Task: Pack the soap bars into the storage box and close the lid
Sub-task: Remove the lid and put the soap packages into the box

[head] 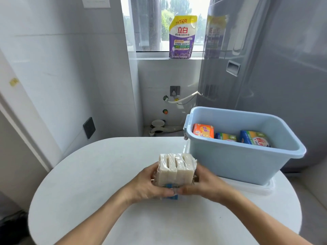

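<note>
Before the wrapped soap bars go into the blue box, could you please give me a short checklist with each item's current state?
1. Both hands grip the pack: left hand and right hand on the wrapped soap bars: ok.
2. Blue storage box open: ok.
3. Free space beside the orange soap pack and blue-green soap packs: cannot tell.
4. Lid under the box, not free for closing: not ok.

body: two bare forearms | left grip (148, 184) bare | right grip (203, 184) bare | no sleeves visible
</note>
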Demonstrator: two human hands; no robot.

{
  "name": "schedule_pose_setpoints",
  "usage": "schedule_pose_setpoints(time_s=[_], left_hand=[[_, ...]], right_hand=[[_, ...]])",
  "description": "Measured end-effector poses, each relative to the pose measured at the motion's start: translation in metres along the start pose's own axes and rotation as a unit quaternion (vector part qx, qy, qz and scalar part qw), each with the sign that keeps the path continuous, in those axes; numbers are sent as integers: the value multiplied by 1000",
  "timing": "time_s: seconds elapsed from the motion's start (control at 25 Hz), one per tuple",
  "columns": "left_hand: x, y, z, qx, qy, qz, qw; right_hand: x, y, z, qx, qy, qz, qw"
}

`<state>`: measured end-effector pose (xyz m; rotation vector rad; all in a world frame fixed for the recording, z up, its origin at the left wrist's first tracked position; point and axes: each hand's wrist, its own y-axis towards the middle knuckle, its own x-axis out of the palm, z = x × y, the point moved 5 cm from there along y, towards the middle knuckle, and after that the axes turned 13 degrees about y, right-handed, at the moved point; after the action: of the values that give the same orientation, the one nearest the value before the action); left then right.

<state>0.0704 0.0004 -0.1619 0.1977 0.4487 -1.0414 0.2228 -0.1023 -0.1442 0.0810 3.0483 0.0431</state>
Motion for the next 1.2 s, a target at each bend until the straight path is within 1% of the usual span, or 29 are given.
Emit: schedule_pose_setpoints(time_s=[0.04,0.08,0.16,0.2,0.24,0.32,0.4,0.44,0.48,0.52,0.6,0.68,0.76,0.8,0.84,0.88,0.92,0.96,1.04,1.08,1.16,1.2], left_hand=[[3,-2,-2,-2,10,-22,1000],[4,0,2,5,40,-25,999],[-5,1,15,15,80,16,997],[-9,1,25,14,65,29,997],[-11,1,38,25,32,26,999],[-14,0,78,77,-62,-1,995],[-13,12,126,135,-135,-5,982],[-11,25,148,148,-151,-2,977],[-5,41,168,139,-165,-2,976],[3,58,180,112,-180,-5,977],[18,92,192,26,-176,-12,984],[31,117,189,-60,-145,-28,987],[43,143,181,-121,-98,-38,987],[42,149,177,-136,-49,-25,989],[40,154,175,-134,18,-6,991],[42,159,173,-122,95,6,988],[46,161,172,-114,161,3,980],[49,162,170,-111,217,1,970],[46,163,162,-116,297,19,948],[44,162,160,-115,322,31,939],[43,162,162,-106,342,57,932],[43,161,165,-93,356,87,926]], right_hand=[[5,-5,9,24,-24,-6,999],[5,-9,12,35,-52,7,998],[2,-13,1,24,-80,46,995],[-1,-16,-12,11,-69,60,996],[-4,-21,-29,-8,-48,70,996],[-16,-33,-74,-67,2,97,993],[-38,-45,-121,-124,62,152,979],[-55,-47,-139,-137,74,198,968],[-75,-49,-151,-130,68,248,957],[-97,-50,-157,-108,48,293,949],[-135,-46,-153,-29,22,357,933],[-154,-40,-131,79,-3,386,919],[-172,-33,-105,150,-58,392,906],[-175,-28,-97,173,-120,379,901],[-179,-23,-91,196,-204,352,893],[-184,-22,-84,221,-294,323,872],[-189,-22,-81,241,-352,306,851],[-194,-23,-77,246,-351,303,851],[-200,-26,-71,227,-266,308,885],[-198,-26,-71,218,-236,309,895],[-194,-24,-73,201,-238,305,900],[-191,-23,-78,189,-264,302,896]])
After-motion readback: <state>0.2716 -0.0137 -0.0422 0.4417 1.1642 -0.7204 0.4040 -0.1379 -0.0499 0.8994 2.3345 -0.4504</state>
